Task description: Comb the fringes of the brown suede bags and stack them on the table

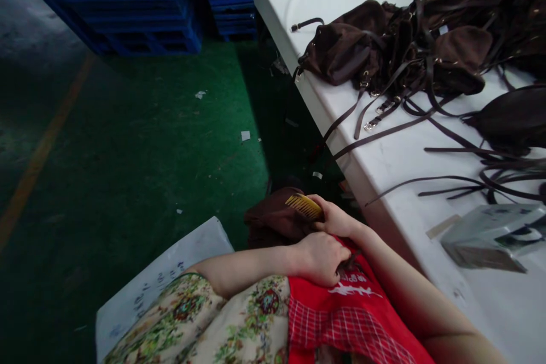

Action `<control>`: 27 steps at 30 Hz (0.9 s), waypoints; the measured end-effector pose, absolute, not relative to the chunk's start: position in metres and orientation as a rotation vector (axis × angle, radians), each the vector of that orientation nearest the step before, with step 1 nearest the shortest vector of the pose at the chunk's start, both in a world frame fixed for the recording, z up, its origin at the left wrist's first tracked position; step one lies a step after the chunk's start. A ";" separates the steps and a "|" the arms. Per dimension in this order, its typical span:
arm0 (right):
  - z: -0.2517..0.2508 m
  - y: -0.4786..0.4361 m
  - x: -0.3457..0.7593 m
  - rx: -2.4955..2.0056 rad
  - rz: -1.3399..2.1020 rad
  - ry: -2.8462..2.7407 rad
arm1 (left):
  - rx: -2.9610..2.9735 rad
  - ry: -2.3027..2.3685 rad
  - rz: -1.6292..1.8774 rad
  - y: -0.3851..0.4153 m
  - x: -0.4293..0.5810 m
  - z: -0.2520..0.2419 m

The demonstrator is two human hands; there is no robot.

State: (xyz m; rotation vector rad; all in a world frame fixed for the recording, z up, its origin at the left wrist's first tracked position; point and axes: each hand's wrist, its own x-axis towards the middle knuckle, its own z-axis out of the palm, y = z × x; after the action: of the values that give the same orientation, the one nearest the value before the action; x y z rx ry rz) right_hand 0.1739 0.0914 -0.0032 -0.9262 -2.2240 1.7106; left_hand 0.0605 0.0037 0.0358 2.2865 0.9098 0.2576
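Observation:
My right hand (335,217) is closed around one end of a yellow comb (303,206), whose teeth point left and down over a brown bag (273,216). The bag hangs in front of my lap, between the table and a white box. My left hand (322,256) lies nearer my body, across the red apron (358,307). Its fingers are wrapped around a dark brown piece, perhaps part of the bag, with only a bit showing at the knuckles. My hands partly hide the bag.
A white table (307,5) runs along my right, with a heap of brown bags (341,51) and loose straps hanging over its edge. A clear plastic box (495,236) stands nearer. Blue pallets (140,5) are stacked behind. The white box (170,278) is at my left; paper scraps dot the green floor.

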 end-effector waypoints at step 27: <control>0.042 0.105 0.206 -1.101 2.007 -1.769 | 1.998 1.100 0.571 0.075 -0.005 0.050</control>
State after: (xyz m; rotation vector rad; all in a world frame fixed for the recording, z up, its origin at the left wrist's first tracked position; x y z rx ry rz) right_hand 0.2059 0.1048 0.0421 -1.1010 -1.7685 2.0070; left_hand -0.0050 0.0750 0.0497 1.9977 1.0999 0.5713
